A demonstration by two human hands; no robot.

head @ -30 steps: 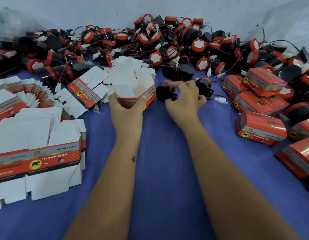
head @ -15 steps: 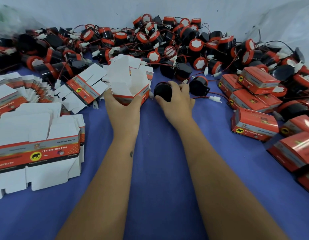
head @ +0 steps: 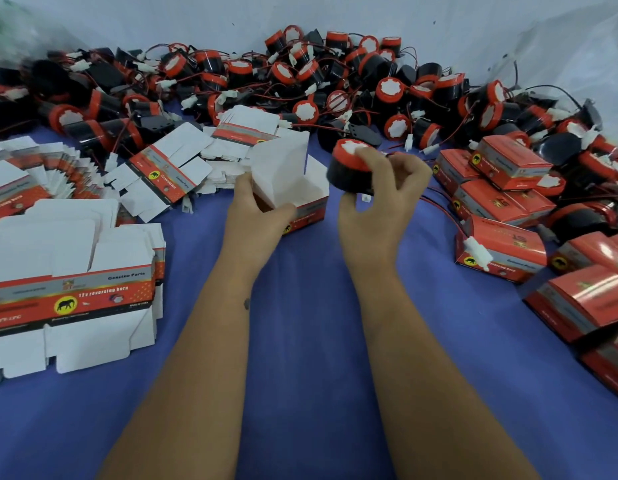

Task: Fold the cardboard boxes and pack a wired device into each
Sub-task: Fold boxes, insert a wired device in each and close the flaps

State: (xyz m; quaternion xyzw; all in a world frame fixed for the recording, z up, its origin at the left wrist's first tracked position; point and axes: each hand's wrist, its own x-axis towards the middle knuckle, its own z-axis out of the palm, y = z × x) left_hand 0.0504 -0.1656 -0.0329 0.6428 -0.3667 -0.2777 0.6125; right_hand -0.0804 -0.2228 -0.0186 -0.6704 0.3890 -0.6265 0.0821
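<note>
My left hand (head: 253, 211) grips an erected red and white cardboard box (head: 293, 183) on the blue cloth, with its top open and its white lid flap standing up. Just right of the box, my right hand (head: 380, 199) holds a black horn with a red and white cap (head: 347, 164) in the air. The horn's red wire (head: 439, 199) trails off to the right, and its white plug peeks out under my fingers.
A big heap of black and red wired horns (head: 300, 84) lines the back. Flat unfolded box blanks (head: 71, 271) are stacked at the left, more (head: 169, 168) lie behind the box. Several closed red boxes (head: 501, 251) pile at the right. Blue cloth (head: 300, 341) covers the table.
My right hand has lifted the horn off the cloth and turned it so its red cap shows. My left hand has pulled the box nearer and set it upright with the opening up.
</note>
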